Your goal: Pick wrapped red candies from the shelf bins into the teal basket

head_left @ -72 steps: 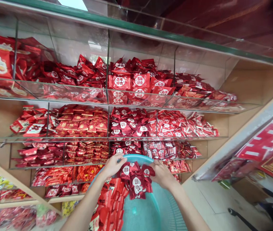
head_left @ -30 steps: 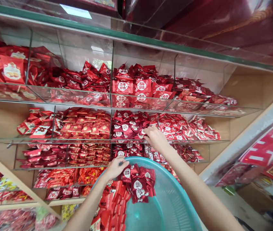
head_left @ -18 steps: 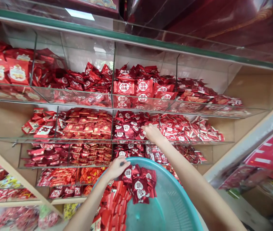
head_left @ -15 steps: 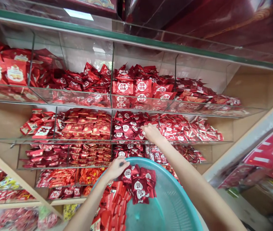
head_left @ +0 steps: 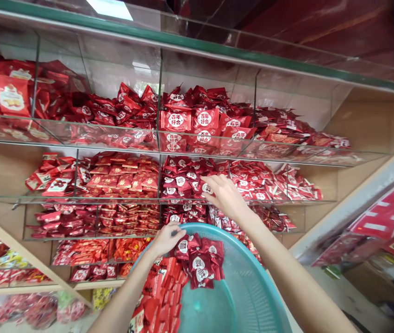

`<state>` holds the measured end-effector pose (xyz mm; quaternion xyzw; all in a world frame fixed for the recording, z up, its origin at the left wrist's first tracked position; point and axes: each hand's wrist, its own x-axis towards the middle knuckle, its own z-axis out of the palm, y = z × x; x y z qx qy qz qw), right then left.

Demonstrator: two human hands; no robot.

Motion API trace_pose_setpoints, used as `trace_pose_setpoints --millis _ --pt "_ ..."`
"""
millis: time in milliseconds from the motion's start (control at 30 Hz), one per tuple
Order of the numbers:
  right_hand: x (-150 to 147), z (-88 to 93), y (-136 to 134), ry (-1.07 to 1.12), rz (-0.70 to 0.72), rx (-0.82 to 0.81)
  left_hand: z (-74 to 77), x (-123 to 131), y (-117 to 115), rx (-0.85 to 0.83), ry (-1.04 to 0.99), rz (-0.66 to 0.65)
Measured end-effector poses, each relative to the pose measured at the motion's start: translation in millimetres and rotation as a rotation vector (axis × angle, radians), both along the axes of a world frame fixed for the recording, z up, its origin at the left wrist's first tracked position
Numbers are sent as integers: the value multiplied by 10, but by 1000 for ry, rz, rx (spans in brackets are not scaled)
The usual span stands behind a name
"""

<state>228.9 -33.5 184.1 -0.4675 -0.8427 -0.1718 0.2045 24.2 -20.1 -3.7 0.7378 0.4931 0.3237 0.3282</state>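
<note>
Shelves (head_left: 252,52) face the right hand (head_left: 224,194); floor (head_left: 334,298) shows down to its right. Its fingers, bunched half a second ago, now spread apart around a shelved maroon packet (head_left: 207,188). The left hand (head_left: 168,238) clasps the basin (head_left: 248,277) by the rim; inside, a maroon pile (head_left: 200,266) lies by its fingers, red packets (head_left: 164,286) by its wrist.

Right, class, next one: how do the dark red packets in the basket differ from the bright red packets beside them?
Colour: the dark red packets are maroon; the bright red packets lean orange-red.
Print: the dark red packets carry white patches; some bright red packets show black characters directly on red.
Position: the dark red packets cluster toward the far rim; the bright red packets run down the left.
Shared: both lie in the turquoise basket.
</note>
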Motion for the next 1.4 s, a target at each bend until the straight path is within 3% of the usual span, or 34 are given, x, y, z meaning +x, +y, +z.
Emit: trace_pose_setpoints --millis 100,200,367,467,733,867,1200,1300,1400 --pt "-45 -180 -289 101 117 -70 4 3 -7 5 -2 -3" --pt "-78 -582 -542 34 175 -265 5 1 -15 18 -14 -13" --pt "-58 -1234 -758 -163 127 -506 6 3 -27 8 -14 -4" --pt "-56 -1384 -782 -211 121 -540 15 10 -30 16 -8 -11" --pt "-119 -1552 -712 -290 132 -465 18 4 -28 -3 6 -6" --pt "-127 -1575 -675 -276 129 -462 12 3 -29 -3 -4 -2" --pt "-128 -1439 -677 -174 127 -470 25 7 -41 13 -14 -6" --pt "-131 -1221 -644 -127 173 -393 21 4 -37 24 0 -16" --pt "-156 -868 -541 -24 198 -296 22 6 -34 25 8 -13"
